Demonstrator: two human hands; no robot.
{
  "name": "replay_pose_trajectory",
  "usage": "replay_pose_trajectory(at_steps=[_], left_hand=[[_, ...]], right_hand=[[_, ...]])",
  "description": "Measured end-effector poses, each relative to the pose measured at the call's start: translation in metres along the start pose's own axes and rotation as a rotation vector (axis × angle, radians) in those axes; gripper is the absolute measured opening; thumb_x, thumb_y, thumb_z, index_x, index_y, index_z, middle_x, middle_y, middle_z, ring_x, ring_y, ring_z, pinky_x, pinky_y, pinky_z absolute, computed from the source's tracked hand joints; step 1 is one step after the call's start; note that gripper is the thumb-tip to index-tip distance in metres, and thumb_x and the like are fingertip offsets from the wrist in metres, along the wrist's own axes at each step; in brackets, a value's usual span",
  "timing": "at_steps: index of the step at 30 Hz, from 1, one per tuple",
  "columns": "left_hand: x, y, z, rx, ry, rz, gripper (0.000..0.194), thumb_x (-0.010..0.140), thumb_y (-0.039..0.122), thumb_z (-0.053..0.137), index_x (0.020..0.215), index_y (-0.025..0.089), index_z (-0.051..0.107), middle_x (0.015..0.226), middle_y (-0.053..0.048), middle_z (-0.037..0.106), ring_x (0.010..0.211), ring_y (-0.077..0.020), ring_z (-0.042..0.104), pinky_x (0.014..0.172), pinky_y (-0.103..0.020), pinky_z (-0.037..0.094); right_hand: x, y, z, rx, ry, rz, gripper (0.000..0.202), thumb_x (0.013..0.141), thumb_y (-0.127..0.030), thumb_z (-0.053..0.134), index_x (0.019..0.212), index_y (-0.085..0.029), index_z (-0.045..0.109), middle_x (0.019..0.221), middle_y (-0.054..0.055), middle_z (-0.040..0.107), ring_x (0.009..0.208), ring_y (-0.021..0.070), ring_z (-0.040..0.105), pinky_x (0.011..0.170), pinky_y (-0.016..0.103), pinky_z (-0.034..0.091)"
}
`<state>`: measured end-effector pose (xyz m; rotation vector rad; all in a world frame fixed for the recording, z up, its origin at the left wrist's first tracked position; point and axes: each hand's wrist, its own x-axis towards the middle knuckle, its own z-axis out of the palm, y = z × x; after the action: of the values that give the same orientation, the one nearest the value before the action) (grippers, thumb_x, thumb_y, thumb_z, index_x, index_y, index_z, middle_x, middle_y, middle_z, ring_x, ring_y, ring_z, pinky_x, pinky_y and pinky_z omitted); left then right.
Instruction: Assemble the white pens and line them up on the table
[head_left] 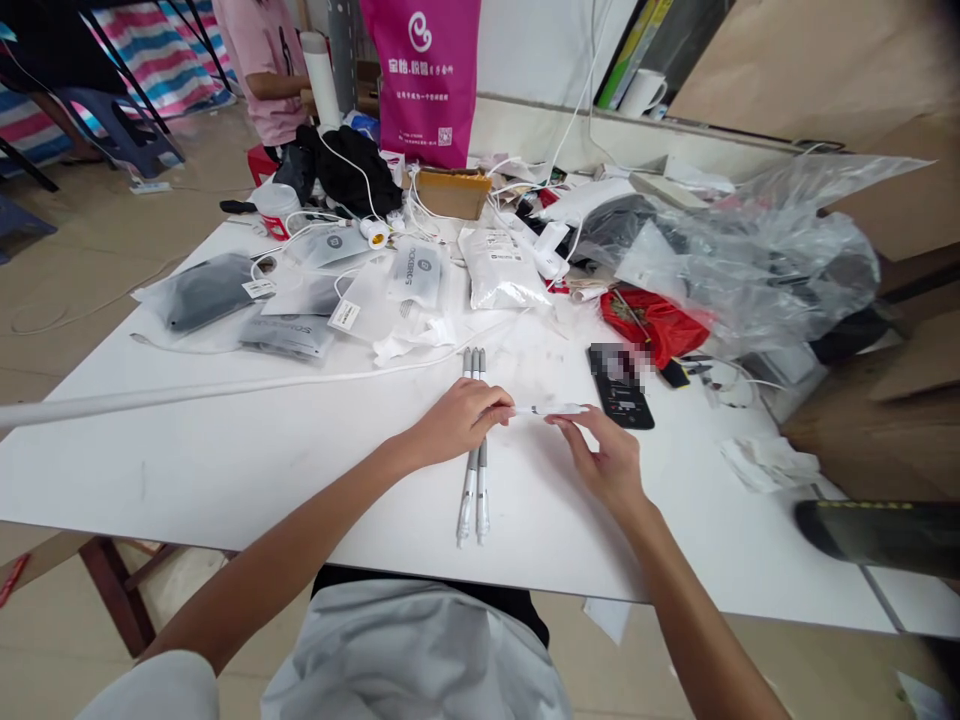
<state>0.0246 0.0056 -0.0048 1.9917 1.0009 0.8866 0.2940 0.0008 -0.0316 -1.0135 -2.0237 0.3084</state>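
Observation:
A white pen is stretched level between my two hands, just above the table. My left hand pinches one end, its fingers curled in. The other end sits between the thumb and fingers of my right hand. Several white pens with grey grips lie side by side on the white table, pointing away from me. My left hand hides their middle part. To the right of the pens, beyond my right hand, lies a black phone with its screen lit.
Bagged dark items and a white packet lie along the back left and middle. A white cable crosses the table's left side. Red cloth, clear plastic and a crumpled tissue are at right. A person in pink sits beyond.

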Motion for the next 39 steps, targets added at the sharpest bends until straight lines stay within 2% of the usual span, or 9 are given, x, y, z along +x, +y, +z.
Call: replay_pose_trajectory(at_steps=[2, 6, 13, 18, 23, 25, 28, 34, 39], left_hand=[[-0.001, -0.003, 0.002, 0.013, 0.01, 0.013, 0.019, 0.111, 0.031, 0.051, 0.102, 0.023, 0.066, 0.093, -0.001, 0.077, 0.096, -0.0204, 0.067, 0.11, -0.04, 0.042], [-0.004, -0.007, 0.001, 0.052, 0.048, 0.018, 0.018, 0.111, 0.028, 0.051, 0.104, 0.022, 0.066, 0.09, -0.001, 0.076, 0.093, -0.02, 0.068, 0.107, -0.039, 0.043], [-0.005, -0.028, -0.01, 0.165, 0.267, 0.019, 0.015, 0.108, 0.035, 0.063, 0.103, 0.022, 0.071, 0.098, -0.004, 0.079, 0.098, -0.0221, 0.069, 0.102, -0.039, 0.047], [-0.005, -0.036, -0.011, 0.265, 0.346, 0.118, 0.015, 0.106, 0.034, 0.067, 0.099, 0.022, 0.073, 0.092, -0.004, 0.079, 0.091, -0.0211, 0.069, 0.095, -0.039, 0.049], [-0.004, -0.031, -0.007, 0.35, 0.351, 0.232, 0.018, 0.108, 0.032, 0.064, 0.095, 0.022, 0.073, 0.089, -0.003, 0.08, 0.091, -0.0209, 0.069, 0.093, -0.039, 0.049], [-0.004, -0.03, -0.006, 0.367, 0.352, 0.229, 0.02, 0.108, 0.032, 0.063, 0.095, 0.022, 0.073, 0.089, -0.003, 0.08, 0.09, -0.0208, 0.069, 0.092, -0.039, 0.049], [-0.004, -0.03, -0.007, 0.379, 0.375, 0.193, 0.021, 0.109, 0.033, 0.062, 0.095, 0.023, 0.073, 0.087, -0.003, 0.08, 0.089, -0.0205, 0.069, 0.091, -0.04, 0.049], [-0.004, -0.031, -0.006, 0.366, 0.363, 0.228, 0.019, 0.107, 0.032, 0.065, 0.093, 0.022, 0.072, 0.087, -0.002, 0.08, 0.088, -0.0198, 0.069, 0.094, -0.039, 0.049], [-0.005, -0.034, -0.004, 0.319, 0.446, 0.222, 0.015, 0.104, 0.033, 0.071, 0.096, 0.021, 0.074, 0.085, -0.003, 0.079, 0.085, -0.0196, 0.07, 0.09, -0.037, 0.05]], right_hand=[[0.003, -0.003, 0.01, 0.039, 0.009, 0.057, 0.008, 0.104, -0.031, 0.067, 0.109, -0.028, 0.072, 0.098, 0.005, 0.081, 0.087, 0.0237, 0.078, 0.076, 0.039, 0.061], [0.015, -0.002, 0.019, 0.167, 0.062, 0.163, 0.034, 0.1, -0.042, 0.075, 0.127, -0.027, 0.064, 0.108, 0.007, 0.08, 0.085, 0.0243, 0.08, 0.077, 0.043, 0.065], [0.05, -0.008, 0.028, 0.215, -0.074, 0.116, 0.021, 0.103, -0.046, 0.069, 0.107, -0.026, 0.071, 0.095, 0.006, 0.079, 0.08, 0.0222, 0.077, 0.069, 0.037, 0.061], [0.045, -0.002, 0.036, 0.211, -0.055, 0.195, 0.027, 0.101, -0.051, 0.071, 0.101, -0.024, 0.071, 0.086, 0.003, 0.077, 0.074, 0.0199, 0.073, 0.066, 0.033, 0.056], [0.038, 0.0, 0.03, 0.163, -0.195, 0.157, 0.047, 0.11, -0.049, 0.051, 0.074, -0.022, 0.064, 0.064, 0.001, 0.064, 0.057, 0.0146, 0.057, 0.051, 0.029, 0.04], [0.038, 0.0, 0.03, 0.158, -0.191, 0.163, 0.041, 0.109, -0.051, 0.053, 0.084, -0.023, 0.068, 0.068, 0.001, 0.066, 0.057, 0.0149, 0.058, 0.051, 0.029, 0.042], [0.039, -0.001, 0.034, 0.172, -0.1, 0.135, 0.029, 0.103, -0.051, 0.066, 0.113, -0.024, 0.07, 0.093, 0.005, 0.076, 0.073, 0.0189, 0.068, 0.063, 0.031, 0.053], [0.036, 0.001, 0.033, 0.165, -0.161, 0.146, 0.034, 0.11, -0.046, 0.053, 0.092, -0.023, 0.071, 0.075, 0.002, 0.069, 0.065, 0.0171, 0.063, 0.053, 0.029, 0.044], [0.04, 0.003, 0.029, 0.148, -0.069, 0.053, 0.026, 0.101, -0.045, 0.071, 0.115, -0.023, 0.071, 0.098, 0.007, 0.075, 0.08, 0.0201, 0.069, 0.07, 0.034, 0.055]])
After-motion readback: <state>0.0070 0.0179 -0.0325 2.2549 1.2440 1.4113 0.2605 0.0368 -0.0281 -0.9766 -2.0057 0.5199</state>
